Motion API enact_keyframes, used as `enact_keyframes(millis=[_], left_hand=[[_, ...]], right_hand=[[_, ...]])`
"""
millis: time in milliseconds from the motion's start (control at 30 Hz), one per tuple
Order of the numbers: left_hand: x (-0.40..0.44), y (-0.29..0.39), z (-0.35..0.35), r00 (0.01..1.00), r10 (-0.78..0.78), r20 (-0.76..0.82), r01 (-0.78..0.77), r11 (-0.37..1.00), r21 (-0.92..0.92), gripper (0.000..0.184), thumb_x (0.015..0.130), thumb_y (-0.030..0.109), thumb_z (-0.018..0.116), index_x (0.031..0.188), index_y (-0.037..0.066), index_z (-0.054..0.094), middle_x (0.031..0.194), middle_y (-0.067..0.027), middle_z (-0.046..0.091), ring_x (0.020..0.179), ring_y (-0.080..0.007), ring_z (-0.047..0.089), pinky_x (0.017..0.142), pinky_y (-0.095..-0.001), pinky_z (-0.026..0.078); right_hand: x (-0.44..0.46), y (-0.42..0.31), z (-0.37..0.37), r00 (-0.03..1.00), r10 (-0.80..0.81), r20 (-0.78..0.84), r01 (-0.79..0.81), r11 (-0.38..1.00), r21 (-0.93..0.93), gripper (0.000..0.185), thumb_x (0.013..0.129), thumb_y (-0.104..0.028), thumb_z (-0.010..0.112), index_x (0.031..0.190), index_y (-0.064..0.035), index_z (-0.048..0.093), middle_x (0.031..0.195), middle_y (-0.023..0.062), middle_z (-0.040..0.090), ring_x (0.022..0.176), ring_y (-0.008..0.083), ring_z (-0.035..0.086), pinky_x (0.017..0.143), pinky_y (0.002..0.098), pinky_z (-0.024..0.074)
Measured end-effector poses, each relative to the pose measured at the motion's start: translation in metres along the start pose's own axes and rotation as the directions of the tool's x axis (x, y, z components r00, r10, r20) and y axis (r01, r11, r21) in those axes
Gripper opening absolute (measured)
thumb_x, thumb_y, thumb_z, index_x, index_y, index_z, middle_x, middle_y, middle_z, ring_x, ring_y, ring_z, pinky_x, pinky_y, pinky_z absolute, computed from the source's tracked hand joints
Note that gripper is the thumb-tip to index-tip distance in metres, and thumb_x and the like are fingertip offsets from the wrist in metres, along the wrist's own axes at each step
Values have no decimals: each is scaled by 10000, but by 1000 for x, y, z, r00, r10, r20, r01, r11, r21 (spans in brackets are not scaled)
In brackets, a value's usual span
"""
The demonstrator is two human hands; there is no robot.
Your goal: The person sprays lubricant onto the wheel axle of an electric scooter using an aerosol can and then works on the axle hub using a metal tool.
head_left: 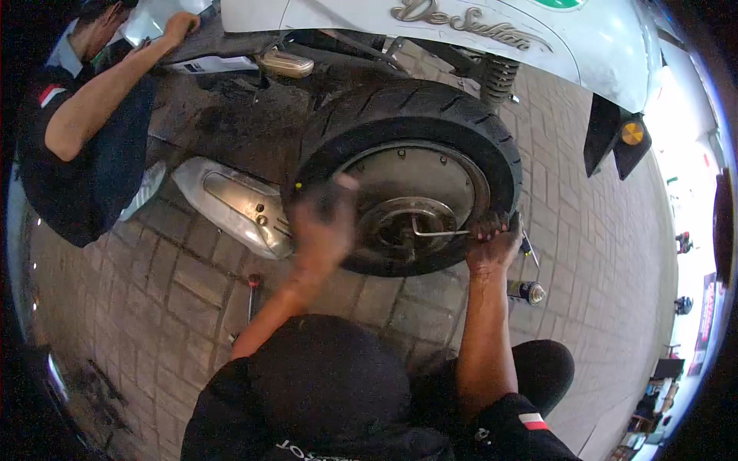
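Observation:
My right hand [493,240] is closed around the long arm of an L-shaped hex key [442,233]. The key's short bent end reaches the hub area, close to the round brake disc [438,206] of a scooter wheel. My left hand [327,219] is smeared by motion in front of the wheel's left side, so its fingers do not show clearly. The wide black tire [407,100] surrounds a grey wheel face [369,170] with bolts along its edge.
White scooter bodywork [507,19] overhangs the wheel, with a coil spring [500,81] beneath. A silver cover [231,203], a red-ended tool [253,292] and a spray can [527,292] lie on the paving. Another person [84,161] works at the left.

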State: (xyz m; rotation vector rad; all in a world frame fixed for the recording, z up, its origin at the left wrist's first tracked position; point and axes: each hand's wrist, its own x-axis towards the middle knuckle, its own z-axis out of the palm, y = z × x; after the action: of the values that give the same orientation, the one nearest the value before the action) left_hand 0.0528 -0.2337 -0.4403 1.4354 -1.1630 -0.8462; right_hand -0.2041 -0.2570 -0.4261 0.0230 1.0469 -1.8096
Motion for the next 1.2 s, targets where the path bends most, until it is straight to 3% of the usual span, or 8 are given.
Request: enact_keyframes(millis=[67,400,467,567,700,933,1067,1200], left_hand=[[50,-18,-38,960,-35,-277,-12,986,-168,606,927,513,528,1236,-8,554,1193,-208,602,1145,-306,550,995,-394,394],[104,-58,-64,950,-205,237,258,941,-220,822,895,588,515,1396,-50,377,1451,-180,383,1316,-298,374,1106,-367,248],[105,-53,-67,949,-204,242,258,941,-217,814,895,582,521,1393,-46,383,1442,-181,395,1310,-300,382,1106,-369,250],[104,-29,-74,931,-210,299,249,963,-98,775,887,552,562,1387,-19,409,1386,-168,467,1261,-293,439,1094,-371,276],[134,-39,-92,830,-292,475,355,934,-46,570,942,412,541,1382,62,446,1421,-99,447,1283,-238,431,1101,-361,308],[134,-7,-99,832,-281,478,184,953,239,580,928,426,562,1352,39,477,1356,-89,514,1178,-215,508,1034,-367,388],[127,-30,-96,815,-295,498,297,952,79,592,930,436,553,1362,40,463,1364,-117,504,1209,-259,490,1058,-366,354],[102,-54,-68,990,-102,97,93,992,89,686,908,517,550,1337,-11,465,1336,-159,514,1214,-278,473,1049,-371,341]], right_hand=[[0,4,0,992,-100,78,106,991,-76,284,955,-400,440,792,-168,453,642,-34,438,478,113,359,404,265,295],[7,6,19,947,-155,282,205,966,-158,329,978,-342,406,1127,-74,524,889,76,584,513,173,511,380,268,397],[5,14,35,810,-371,454,585,573,-575,352,977,-340,434,1133,-39,528,897,99,578,547,164,523,425,269,421],[-42,34,91,830,-179,528,557,286,-780,455,951,-377,495,1161,24,540,918,184,616,672,297,600,599,379,501],[-94,103,112,485,37,874,791,-444,-421,428,891,-291,544,1136,60,563,909,231,647,708,405,645,681,495,524],[-87,198,-22,369,648,666,869,-495,0,348,855,-235,540,1110,-6,602,1090,206,621,1138,362,546,1000,641,313],[-67,159,-66,197,849,490,549,-509,663,403,888,-171,490,1250,-6,554,1261,213,548,1298,357,410,1129,631,37],[-63,161,-73,235,863,448,596,-492,634,408,892,-188,496,1264,-34,556,1341,204,489,1330,367,363,1153,587,0]])
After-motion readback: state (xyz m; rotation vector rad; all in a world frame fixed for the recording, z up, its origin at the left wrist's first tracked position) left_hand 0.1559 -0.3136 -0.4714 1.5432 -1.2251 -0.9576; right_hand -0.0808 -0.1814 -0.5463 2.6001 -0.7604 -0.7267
